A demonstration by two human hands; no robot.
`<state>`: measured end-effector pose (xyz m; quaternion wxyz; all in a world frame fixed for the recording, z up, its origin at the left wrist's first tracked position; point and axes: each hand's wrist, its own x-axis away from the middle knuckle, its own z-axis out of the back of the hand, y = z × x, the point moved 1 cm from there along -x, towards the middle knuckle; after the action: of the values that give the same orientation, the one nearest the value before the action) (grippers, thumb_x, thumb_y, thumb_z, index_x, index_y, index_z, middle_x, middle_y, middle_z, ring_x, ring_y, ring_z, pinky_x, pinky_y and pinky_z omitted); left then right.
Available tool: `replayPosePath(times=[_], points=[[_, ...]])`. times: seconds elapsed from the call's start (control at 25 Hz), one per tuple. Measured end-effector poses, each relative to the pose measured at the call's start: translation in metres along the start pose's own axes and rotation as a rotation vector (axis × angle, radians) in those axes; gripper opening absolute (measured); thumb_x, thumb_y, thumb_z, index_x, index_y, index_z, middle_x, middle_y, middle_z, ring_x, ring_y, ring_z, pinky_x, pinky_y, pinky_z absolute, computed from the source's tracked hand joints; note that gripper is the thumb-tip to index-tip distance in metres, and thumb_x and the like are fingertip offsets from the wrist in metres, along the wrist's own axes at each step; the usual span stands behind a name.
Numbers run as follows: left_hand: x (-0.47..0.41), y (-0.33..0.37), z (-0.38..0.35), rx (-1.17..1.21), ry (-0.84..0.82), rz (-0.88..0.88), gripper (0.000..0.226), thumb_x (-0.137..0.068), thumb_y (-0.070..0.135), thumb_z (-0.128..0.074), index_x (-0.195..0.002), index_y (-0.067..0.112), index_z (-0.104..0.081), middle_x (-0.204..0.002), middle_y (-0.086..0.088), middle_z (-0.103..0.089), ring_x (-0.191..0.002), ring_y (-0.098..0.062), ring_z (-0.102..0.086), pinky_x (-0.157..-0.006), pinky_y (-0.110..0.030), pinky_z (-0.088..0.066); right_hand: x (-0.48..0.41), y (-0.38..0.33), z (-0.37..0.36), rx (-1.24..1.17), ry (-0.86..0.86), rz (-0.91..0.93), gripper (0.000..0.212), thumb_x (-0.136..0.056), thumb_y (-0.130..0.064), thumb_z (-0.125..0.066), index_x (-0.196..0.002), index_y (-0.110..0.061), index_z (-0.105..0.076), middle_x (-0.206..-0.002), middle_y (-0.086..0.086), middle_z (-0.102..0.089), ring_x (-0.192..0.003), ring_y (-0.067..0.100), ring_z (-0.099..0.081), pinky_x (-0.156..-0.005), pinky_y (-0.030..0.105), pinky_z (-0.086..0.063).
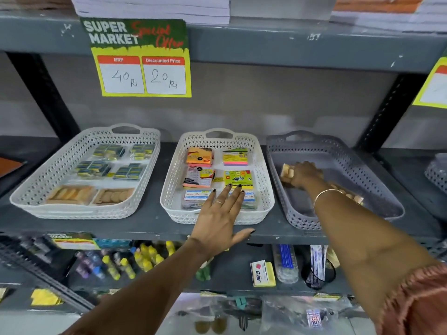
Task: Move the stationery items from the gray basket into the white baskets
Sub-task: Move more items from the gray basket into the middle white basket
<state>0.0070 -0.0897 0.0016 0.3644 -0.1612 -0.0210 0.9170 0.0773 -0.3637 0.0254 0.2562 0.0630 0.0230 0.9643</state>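
The gray basket [338,151] stands at the right of the shelf. My right hand [306,174] is inside it, closed on a tan packet of round pieces [286,171]. A second tan packet [350,195] lies deeper in the basket, partly hidden by my forearm. The middle white basket [262,165] holds sticky-note pads and small boxes. My left hand [221,217] hovers over its front edge with fingers spread, holding nothing. The left white basket [48,180] holds blue-yellow packs and two tan packets [90,195].
A yellow price sign [141,59] hangs from the shelf above. Another gray basket [436,174] peeks in at the far right. The lower shelf carries glue bottles [135,261], a small white and yellow pad [262,273] and pen packs.
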Motion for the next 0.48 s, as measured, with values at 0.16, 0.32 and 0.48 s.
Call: replayPosePath(times=[0.16, 0.32, 0.48], points=[[0.002, 0.000, 0.005, 0.012, 0.000, -0.014, 0.083, -0.082, 0.066, -0.016, -0.140, 0.009, -0.031, -0.146, -0.008, -0.036, -0.134, -0.026, -0.030, -0.106, -0.047, -0.029, 0.008, -0.009, 0.039, -0.045, 0.077, -0.011, 0.055, -0.082, -0.034, -0.065, -0.129, -0.009, -0.051, -0.134, 0.015, -0.056, -0.125, 0.031, -0.052, -0.095, 0.033, -0.047], [0.016, -0.025, 0.012, 0.039, 0.050, -0.003, 0.082, -0.086, 0.065, -0.018, -0.142, 0.006, -0.021, -0.149, -0.012, -0.027, -0.137, -0.025, -0.020, -0.108, -0.049, -0.024, 0.024, -0.056, 0.090, -0.043, 0.163, 0.089, 0.053, -0.085, -0.033, -0.057, -0.131, -0.010, -0.045, -0.136, 0.017, -0.049, -0.129, 0.035, -0.043, -0.104, 0.038, -0.039], [0.058, -0.128, 0.025, -0.005, 0.112, 0.197, 0.086, -0.087, 0.066, -0.014, -0.139, -0.001, -0.025, -0.146, -0.018, -0.030, -0.136, -0.030, -0.025, -0.110, -0.045, -0.018, 0.058, -0.144, 0.125, -0.093, 0.182, 0.317, 0.051, -0.088, -0.037, -0.054, -0.128, -0.008, -0.045, -0.130, 0.015, -0.053, -0.124, 0.034, -0.046, -0.100, 0.037, -0.039]])
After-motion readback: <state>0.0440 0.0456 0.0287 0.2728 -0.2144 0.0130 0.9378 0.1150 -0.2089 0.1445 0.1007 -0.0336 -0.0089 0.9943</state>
